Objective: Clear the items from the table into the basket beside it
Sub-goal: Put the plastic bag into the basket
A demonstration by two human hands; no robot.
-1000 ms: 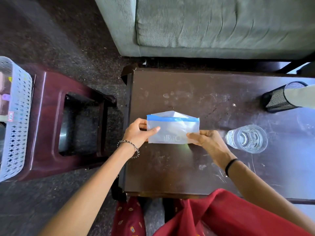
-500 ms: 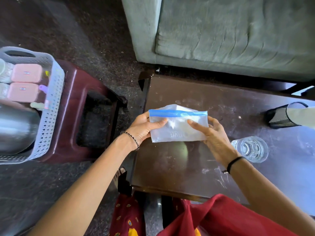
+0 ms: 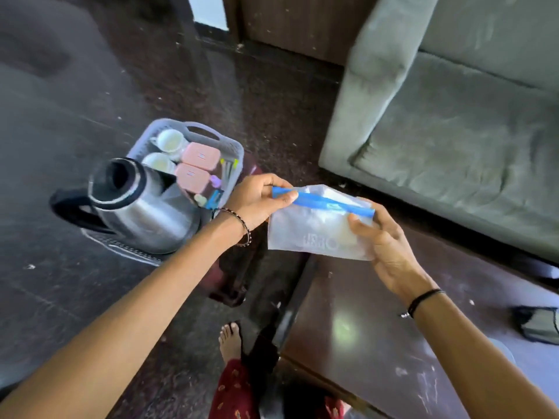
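A clear zip bag (image 3: 314, 229) with a blue seal strip hangs in the air past the table's left end. My left hand (image 3: 257, 198) pinches the blue strip at its left corner. My right hand (image 3: 381, 237) grips the bag's right side. To the left, the pale perforated basket (image 3: 234, 152) rests on a dark red stool (image 3: 239, 267). It holds a steel kettle (image 3: 142, 204), two white cups (image 3: 169, 140), two pink boxes (image 3: 199, 155) and small items. The dark brown table (image 3: 378, 322) lies under my right forearm.
A grey-green sofa (image 3: 453, 131) stands behind the table. A black mesh holder (image 3: 538, 325) lies at the table's right edge. My bare foot (image 3: 230, 340) is on the dark floor between stool and table. A door frame shows at the back.
Both hands lifted the zip bag off the table and carried it left toward the basket. The view swung left, so the whole basket shows and the water glass left the frame.
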